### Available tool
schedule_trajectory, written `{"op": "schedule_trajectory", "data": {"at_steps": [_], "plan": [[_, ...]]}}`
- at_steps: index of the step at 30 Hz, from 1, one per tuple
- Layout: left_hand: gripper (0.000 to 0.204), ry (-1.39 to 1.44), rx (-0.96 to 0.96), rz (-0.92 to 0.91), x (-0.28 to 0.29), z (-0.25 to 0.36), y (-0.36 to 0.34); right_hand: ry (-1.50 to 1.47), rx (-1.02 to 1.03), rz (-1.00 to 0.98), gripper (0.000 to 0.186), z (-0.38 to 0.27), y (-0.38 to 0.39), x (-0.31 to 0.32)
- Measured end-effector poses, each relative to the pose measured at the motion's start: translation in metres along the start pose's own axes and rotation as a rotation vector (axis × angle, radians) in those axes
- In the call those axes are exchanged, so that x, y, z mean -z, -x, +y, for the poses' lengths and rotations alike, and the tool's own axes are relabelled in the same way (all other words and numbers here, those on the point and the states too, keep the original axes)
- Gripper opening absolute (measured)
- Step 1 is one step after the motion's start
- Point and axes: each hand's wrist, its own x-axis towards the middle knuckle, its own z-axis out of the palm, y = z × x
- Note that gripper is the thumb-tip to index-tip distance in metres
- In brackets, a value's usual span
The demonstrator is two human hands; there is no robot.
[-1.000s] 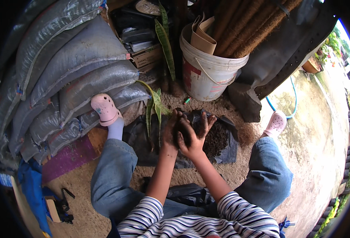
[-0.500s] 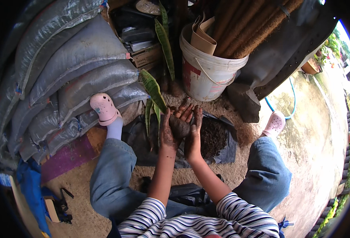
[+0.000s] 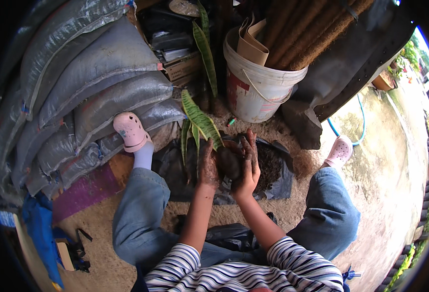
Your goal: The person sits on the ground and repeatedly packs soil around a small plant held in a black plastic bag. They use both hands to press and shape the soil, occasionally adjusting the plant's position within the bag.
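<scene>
Take every bearing from the dark clump (image 3: 230, 164) near mid-view. Begin at far left: find blue cloth (image 3: 38, 233) between eight and nine o'clock, and a purple sheet (image 3: 80, 197) lying flat just below nine. Find grey sacks (image 3: 102, 92) stacked in layers toward ten o'clock. Note a pink clog (image 3: 130, 131) between nine and ten, worn on the left foot, close against the lower sacks.

Find black plastic (image 3: 173, 187) spread over the ground under the clump and out toward nine o'clock. Note narrow leaves (image 3: 185, 141) toward ten o'clock, near the left hand (image 3: 208, 168). Record a broad leaf (image 3: 200, 117), mottled green with pale edges, extending from the clump toward eleven o'clock; cannot confirm the join at its base.

Record the left hand at nine o'clock, soiled, palm inward. Record the clump as clasped between both palms, its outline blurred. Record the right hand (image 3: 248, 173) at three o'clock, fingers pointing to twelve. Find wrists apart; cannot tell about any contact between the fingers behind the clump.

Note a white bucket (image 3: 258, 95) between twelve and one, holding brown poles (image 3: 316, 39). Find loose soil (image 3: 271, 168) on the black plastic at three o'clock, just beside the right hand. Note a second clog (image 3: 340, 150) just above three, then a blue hose (image 3: 364, 119) between two and three.
</scene>
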Motion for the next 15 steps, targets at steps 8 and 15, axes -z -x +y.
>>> {"op": "schedule_trajectory", "data": {"at_steps": [8,15], "plan": [[0.031,-0.582,-0.215,0.269,0.002,-0.025,-0.003,0.077,0.001,0.206,0.05,-0.006,0.002,-0.003],[0.035,-0.001,-0.049,0.136,-0.001,-0.024,-0.011,-0.097,-0.088,0.238,0.048,-0.005,0.004,-0.01]]}}
